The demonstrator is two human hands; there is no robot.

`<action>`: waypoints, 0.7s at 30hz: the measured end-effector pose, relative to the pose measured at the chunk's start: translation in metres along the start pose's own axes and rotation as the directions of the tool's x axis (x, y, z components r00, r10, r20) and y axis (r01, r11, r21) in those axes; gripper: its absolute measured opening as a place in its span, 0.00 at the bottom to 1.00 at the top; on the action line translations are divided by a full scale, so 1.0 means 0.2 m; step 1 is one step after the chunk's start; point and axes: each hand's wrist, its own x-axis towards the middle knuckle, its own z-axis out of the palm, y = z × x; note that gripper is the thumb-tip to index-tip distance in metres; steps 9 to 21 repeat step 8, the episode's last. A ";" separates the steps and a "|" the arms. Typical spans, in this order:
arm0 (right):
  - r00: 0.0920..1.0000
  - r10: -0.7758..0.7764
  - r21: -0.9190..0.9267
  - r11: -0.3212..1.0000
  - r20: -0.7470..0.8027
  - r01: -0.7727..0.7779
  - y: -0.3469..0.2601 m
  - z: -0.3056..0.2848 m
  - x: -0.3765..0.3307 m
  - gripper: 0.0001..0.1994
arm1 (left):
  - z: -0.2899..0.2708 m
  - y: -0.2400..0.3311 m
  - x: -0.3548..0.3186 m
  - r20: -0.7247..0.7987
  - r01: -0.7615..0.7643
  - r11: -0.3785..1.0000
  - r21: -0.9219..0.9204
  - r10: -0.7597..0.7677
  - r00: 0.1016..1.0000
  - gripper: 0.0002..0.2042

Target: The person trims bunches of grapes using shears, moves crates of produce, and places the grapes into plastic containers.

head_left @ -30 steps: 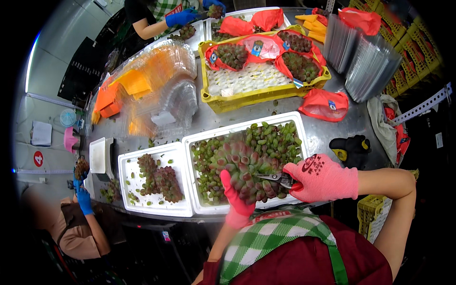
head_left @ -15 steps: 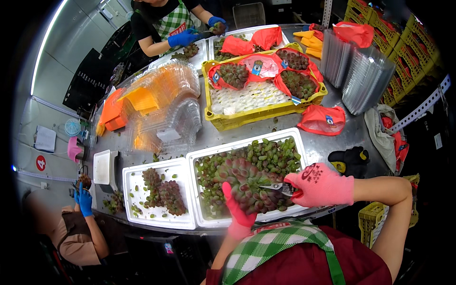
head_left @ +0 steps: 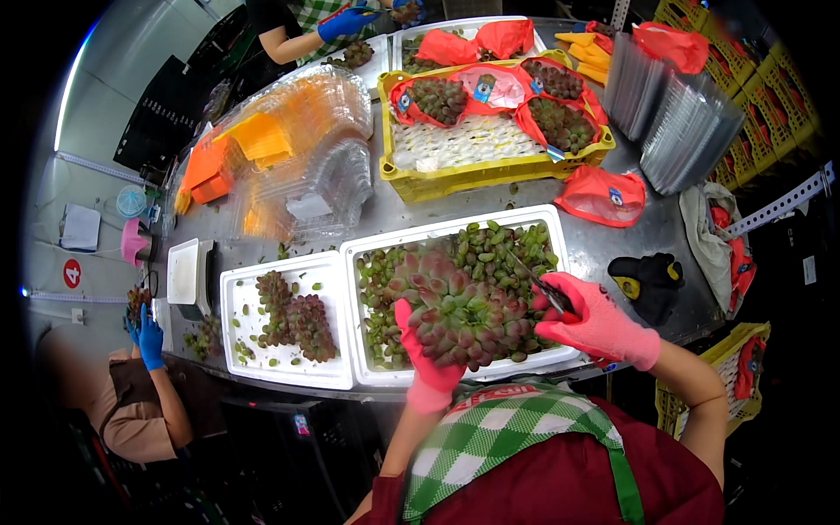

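My left hand [head_left: 426, 363], in a pink glove, cups a big bunch of grapes [head_left: 459, 311] from below, fingers clenched around its near side. The bunch is dense and rounded, the berries mostly reddish purple with green ones mixed in, packed tight so that little stem shows. It sits just above the larger white tray [head_left: 367, 372], over a layer of loose green and reddish grapes that fills that tray.

My right hand [head_left: 595, 324], also gloved in pink, is closed around small scissors [head_left: 541, 284], whose dark blades point at the right side of the bunch and touch or nearly touch it; I cannot tell which.

To the left, touching the large tray, a smaller white tray [head_left: 238, 350] holds a darker, thinner cluster and a few scattered berries. Both trays rest on the grey metal surface [head_left: 490, 197]. Farther off stands a yellow crate [head_left: 490, 175] with more bunches in red bags, and stacks of clear plastic boxes [head_left: 324, 166] lie to its left. A person in blue gloves [head_left: 150, 337] works at the left end of the surface, and another blue-gloved hand [head_left: 346, 22] shows at the far side.
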 end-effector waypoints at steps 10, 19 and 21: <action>0.997 -0.013 0.432 0.902 0.075 -0.020 0.14 0.13 0.10 0.35 | 0.18 0.06 -0.06 -0.011 0.076 0.955 0.286 -0.076 0.997 0.30; 0.997 -0.013 0.432 0.902 0.075 -0.020 0.14 0.13 0.10 0.35 | 0.18 0.06 -0.06 -0.011 0.076 0.955 0.286 -0.076 0.997 0.30; 0.997 -0.013 0.432 0.902 0.075 -0.020 0.14 0.13 0.10 0.35 | 0.18 0.06 -0.06 -0.011 0.076 0.955 0.286 -0.076 0.997 0.30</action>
